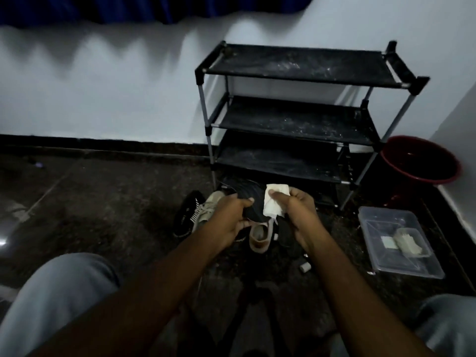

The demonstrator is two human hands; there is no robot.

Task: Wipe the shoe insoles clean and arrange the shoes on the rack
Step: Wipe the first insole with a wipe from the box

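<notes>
The left hand (231, 217) grips a black shoe (251, 203), its long axis near 12 o'clock, and the right hand (298, 215) pinches a wipe (274, 204) at its 3 o'clock.

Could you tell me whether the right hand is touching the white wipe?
Touching. The head view shows the right hand pinching the white wipe, thumb across its front; the left hand grips a dark shoe.

Bare forearms (159, 287) — pale trousers (51, 292) (grey-blue).
</notes>
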